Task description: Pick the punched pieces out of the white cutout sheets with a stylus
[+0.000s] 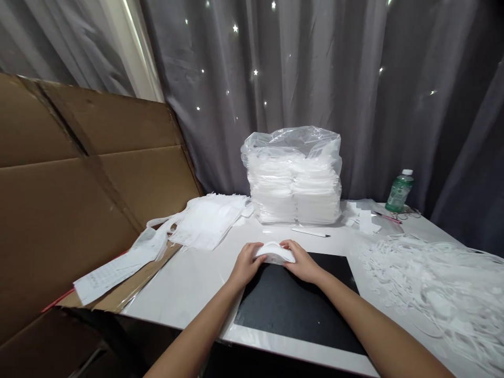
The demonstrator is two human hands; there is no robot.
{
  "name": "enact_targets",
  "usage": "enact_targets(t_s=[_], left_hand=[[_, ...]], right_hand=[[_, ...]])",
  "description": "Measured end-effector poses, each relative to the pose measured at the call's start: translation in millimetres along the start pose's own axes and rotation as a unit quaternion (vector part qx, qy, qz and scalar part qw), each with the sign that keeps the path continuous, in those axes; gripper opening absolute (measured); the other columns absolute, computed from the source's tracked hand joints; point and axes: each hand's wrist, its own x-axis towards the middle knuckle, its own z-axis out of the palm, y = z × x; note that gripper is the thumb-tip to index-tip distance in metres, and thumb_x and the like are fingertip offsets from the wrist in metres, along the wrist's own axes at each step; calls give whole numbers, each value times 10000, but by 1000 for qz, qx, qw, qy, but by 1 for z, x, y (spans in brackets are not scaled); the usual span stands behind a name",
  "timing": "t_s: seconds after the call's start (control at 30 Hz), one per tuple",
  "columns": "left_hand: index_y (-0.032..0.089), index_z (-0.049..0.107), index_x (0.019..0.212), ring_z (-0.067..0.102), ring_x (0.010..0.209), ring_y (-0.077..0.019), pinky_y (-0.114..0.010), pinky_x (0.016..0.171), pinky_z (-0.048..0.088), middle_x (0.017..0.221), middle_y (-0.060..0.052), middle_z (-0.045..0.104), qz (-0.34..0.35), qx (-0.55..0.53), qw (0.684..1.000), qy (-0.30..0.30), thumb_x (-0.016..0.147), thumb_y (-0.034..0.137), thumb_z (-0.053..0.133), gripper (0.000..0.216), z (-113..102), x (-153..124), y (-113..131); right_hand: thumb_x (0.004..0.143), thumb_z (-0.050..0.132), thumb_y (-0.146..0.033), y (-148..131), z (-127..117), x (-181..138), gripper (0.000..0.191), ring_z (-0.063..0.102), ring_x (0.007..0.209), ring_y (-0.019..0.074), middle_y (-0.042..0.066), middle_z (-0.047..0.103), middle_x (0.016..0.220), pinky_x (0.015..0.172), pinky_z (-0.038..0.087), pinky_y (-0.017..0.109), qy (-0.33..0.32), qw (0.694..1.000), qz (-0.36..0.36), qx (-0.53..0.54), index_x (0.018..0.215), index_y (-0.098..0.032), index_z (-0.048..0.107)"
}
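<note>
My left hand (247,264) and my right hand (302,261) grip the two ends of a small white stack (274,252), which looks like thin layered pieces of soft material. The stack bows upward in the middle, forming a low arch. Fingers and thumbs wrap its ends, so those parts are hidden. Both hands are over the far edge of a black mat (295,302) on the white table (189,283). What exactly the white pieces are, I cannot tell.
Behind the hands stands a clear plastic bag (293,181) packed with white stacks. White fabric bags (210,218) lie left, beside a tall cardboard sheet (79,194). A tangled heap of white straps (441,294) spreads right. Farther back are a pen (311,232) and a green bottle (399,191).
</note>
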Motion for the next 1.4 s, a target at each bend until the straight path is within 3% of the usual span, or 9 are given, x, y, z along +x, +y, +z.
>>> enact_targets(t_s=[0.1,0.23,0.43,0.67,0.83,1.0,1.2,1.4], left_hand=[[216,623,1068,565,1078,-232,-389,957,447,1078,-66,573,10,-18,1000,22,839,303,587,247,-2,2,-4],[218,613,1108,542,1127,-266,-401,971,441,1161,-71,570,22,-35,999,21,666,294,768,474,2,3,-4],[217,664,946,624,868,-216,-363,809,512,907,-29,618,13,-57,998,16,719,287,717,244,3,4,-6],[221,580,1146,585,1041,-249,-415,945,458,1184,-77,553,8,-76,996,41,646,380,783,563,1,5,-8],[226,638,1040,598,1006,-258,-407,914,469,1020,-46,624,6,-85,996,20,638,402,789,465,2,6,-5],[226,666,997,600,952,-250,-397,878,484,955,-41,580,-19,-94,995,17,635,405,784,421,0,7,-4],[220,602,1084,532,1124,-286,-424,986,421,1102,-65,557,-49,-124,991,21,604,429,793,558,1,6,-7],[201,388,1336,443,1270,-307,-423,1013,406,1356,-143,445,-72,-178,981,-7,628,431,778,840,2,3,-15]], right_hand=[[693,602,-92,2,-3,2,477,511,1109,220,58,511,1127,994,379,410,25,1000,12,0,1130,-230,469],[624,655,-96,9,-4,2,566,475,1160,247,69,457,1166,1016,368,421,29,999,32,-2,1144,-225,473],[684,516,-54,8,0,2,505,452,1187,207,62,431,1165,1065,322,391,37,999,29,-2,1156,-228,477],[646,528,-63,7,4,0,616,378,1268,222,76,347,1259,1075,315,389,22,999,48,11,1225,-244,422],[630,483,-37,9,6,1,670,393,1249,200,67,342,1243,1050,343,355,4,999,49,14,1260,-248,402],[612,485,-37,9,4,1,693,368,1265,208,73,331,1245,1071,311,357,0,999,49,10,1269,-236,394],[614,469,-28,9,3,1,712,355,1283,208,74,333,1260,1062,320,365,-16,999,47,8,1285,-247,378],[627,476,-40,10,2,0,703,359,1278,217,84,326,1285,1034,352,374,-13,999,51,4,1287,-252,363]])
